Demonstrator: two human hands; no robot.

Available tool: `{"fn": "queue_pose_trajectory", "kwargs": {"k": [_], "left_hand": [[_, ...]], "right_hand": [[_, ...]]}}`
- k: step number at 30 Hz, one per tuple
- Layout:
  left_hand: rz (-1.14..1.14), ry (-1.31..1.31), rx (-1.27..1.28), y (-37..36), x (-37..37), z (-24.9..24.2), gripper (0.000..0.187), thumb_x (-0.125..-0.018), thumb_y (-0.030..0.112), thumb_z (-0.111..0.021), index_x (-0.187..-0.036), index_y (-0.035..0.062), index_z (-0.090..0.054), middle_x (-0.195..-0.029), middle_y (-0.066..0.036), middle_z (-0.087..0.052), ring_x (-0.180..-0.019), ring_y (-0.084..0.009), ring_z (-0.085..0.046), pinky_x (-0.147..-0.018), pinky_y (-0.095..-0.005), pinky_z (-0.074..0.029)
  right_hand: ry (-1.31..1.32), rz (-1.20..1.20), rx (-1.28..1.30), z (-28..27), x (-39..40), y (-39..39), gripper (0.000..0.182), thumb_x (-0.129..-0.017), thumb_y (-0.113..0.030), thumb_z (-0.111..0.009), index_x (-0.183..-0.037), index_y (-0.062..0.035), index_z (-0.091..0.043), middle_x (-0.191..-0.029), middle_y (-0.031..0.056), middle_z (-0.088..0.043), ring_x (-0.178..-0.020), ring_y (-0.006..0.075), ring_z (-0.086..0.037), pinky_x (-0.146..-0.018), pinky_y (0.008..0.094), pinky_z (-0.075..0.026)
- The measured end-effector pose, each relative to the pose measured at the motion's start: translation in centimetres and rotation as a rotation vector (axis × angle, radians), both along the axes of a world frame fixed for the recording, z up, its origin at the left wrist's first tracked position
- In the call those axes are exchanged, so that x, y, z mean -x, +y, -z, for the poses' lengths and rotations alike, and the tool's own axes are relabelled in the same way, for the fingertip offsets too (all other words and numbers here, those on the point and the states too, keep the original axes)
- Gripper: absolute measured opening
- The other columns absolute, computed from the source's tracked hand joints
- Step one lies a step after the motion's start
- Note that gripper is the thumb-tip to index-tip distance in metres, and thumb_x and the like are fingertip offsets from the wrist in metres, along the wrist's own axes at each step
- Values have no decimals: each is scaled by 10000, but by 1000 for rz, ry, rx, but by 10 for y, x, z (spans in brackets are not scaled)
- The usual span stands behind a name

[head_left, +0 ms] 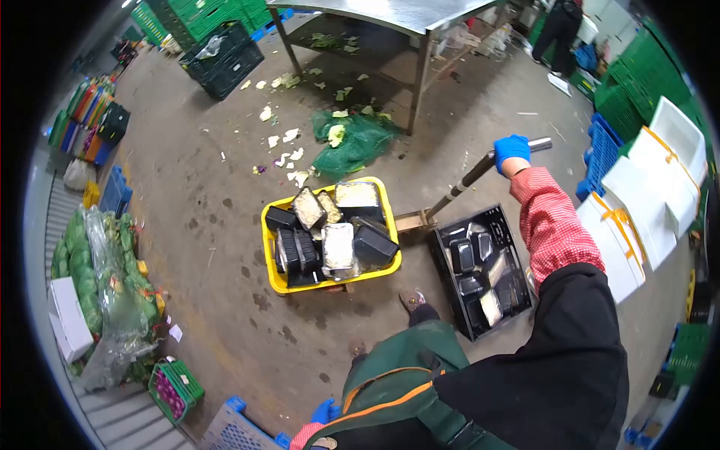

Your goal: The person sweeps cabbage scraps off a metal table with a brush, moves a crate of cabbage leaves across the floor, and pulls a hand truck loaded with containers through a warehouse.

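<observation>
Gripping the metal handle (pixel 480 174) of a low wooden trolley (pixel 411 222), the right hand (pixel 512 150) in its blue glove is wrapped shut around the upper end of the bar, the arm in a red patterned sleeve stretched forward. The handle slopes down and to the left to the trolley's wooden frame, which shows between two crates on the concrete floor (pixel 225 187). The yellow crate (pixel 274 259) sits on the trolley just left of the handle's foot, piled with black plastic trays and some pale, film-covered ones. The black crate (pixel 517 259) lies on the floor to the right of the handle, below the outstretched arm, with a few more black trays inside it. The left hand (pixel 325 412), also gloved in blue, hangs low beside the person's green apron near the lower edge of the view; whether its fingers are apart or together cannot be told, and it shows nothing held. A green net (pixel 356 142) and scattered leaf scraps lie on the floor beyond the yellow crate, in front of a steel counter (pixel 405 15). White boxes (pixel 652 187) are stacked at the right, and another person stands far off at the top right.
</observation>
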State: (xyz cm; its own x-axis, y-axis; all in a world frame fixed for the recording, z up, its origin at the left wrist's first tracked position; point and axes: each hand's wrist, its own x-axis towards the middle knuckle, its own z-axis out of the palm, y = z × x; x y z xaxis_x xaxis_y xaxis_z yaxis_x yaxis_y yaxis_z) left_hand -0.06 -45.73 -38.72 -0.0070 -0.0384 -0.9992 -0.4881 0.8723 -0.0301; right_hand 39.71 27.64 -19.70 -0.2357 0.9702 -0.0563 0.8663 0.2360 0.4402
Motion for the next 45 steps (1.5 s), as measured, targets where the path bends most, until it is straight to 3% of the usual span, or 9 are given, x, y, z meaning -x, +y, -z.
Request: {"fn": "queue_pose_trajectory", "kwargs": {"k": [9,15,17,19,23,27,31,35,45], "left_hand": [[52,392,-112,-12,177,17,278,-779,441,-560,-814,165,-568,-683,-33,-592,-601,-174,-584,-486,-341,-417],[250,510,-307,-18,168,8,384,-806,467,-553,-1001,137,-548,-822,-42,-597,-650,-145,-568,-518,-268,-384],[267,591,-586,25,116,-28,367,-855,394,-539,-1087,109,-544,-891,-49,-598,-716,-126,-562,-595,-250,-421],[262,736,-794,86,30,-127,506,-836,193,-603,-1282,40,-419,-1146,-75,-534,-1031,-153,-504,-903,-299,-398],[715,1080,-1356,136,-83,-239,827,-699,302,-736,-1359,88,-286,-1347,-117,-351,-1239,-261,-345,-1031,-388,-265],[993,1175,-1598,129,-160,-271,801,-672,447,-708,-1327,139,-366,-1350,-108,-354,-1266,-292,-300,-1053,-460,-194],[1419,1144,-1481,92,-206,-245,673,-720,503,-629,-1287,193,-438,-1349,-88,-347,-1289,-273,-258,-1061,-480,-143],[1244,1326,-1566,79,-221,-261,299,-797,279,-574,-1052,127,-610,-981,-56,-612,-981,-239,-550,-917,-464,-364],[1027,1451,-1427,-15,-219,-214,301,-656,248,-688,-941,162,-645,-863,-5,-605,-885,-191,-568,-913,-440,-366]], "right_hand": [[72,24,-6,-2,73,-135,123,-704,-136,-582,-766,-123,-687,-788,111,-659,-785,274,-640,-710,377,-474],[251,-21,267,-17,119,-252,175,-760,-221,-595,-856,-101,-678,-834,129,-658,-797,292,-642,-694,378,-501],[322,-32,529,-48,137,-294,298,-756,-325,-620,-931,-85,-652,-897,172,-640,-803,312,-635,-713,389,-500],[397,-188,658,-34,133,-325,501,-749,-460,-627,-1049,-61,-580,-900,180,-638,-795,292,-640,-673,373,-508],[953,15,1582,-36,122,-374,674,-801,-543,-541,-1245,-73,-350,-934,106,-586,-787,181,-612,-626,324,-526],[1358,118,2168,9,102,-414,524,-936,-345,-393,-1380,-116,-233,-1040,133,-587,-902,219,-604,-781,351,-500],[1355,-306,1471,147,101,-468,619,-819,-316,-572,-1334,-77,-326,-931,129,-613,-820,215,-606,-747,328,-486],[913,-536,988,183,125,-482,823,-662,-407,-702,-1336,-105,-338,-1174,226,-499,-1055,377,-502,-936,407,-390],[1065,-845,1116,255,193,-553,377,-676,-371,-674,-907,-77,-629,-939,164,-583,-909,316,-563,-806,402,-451]]}}
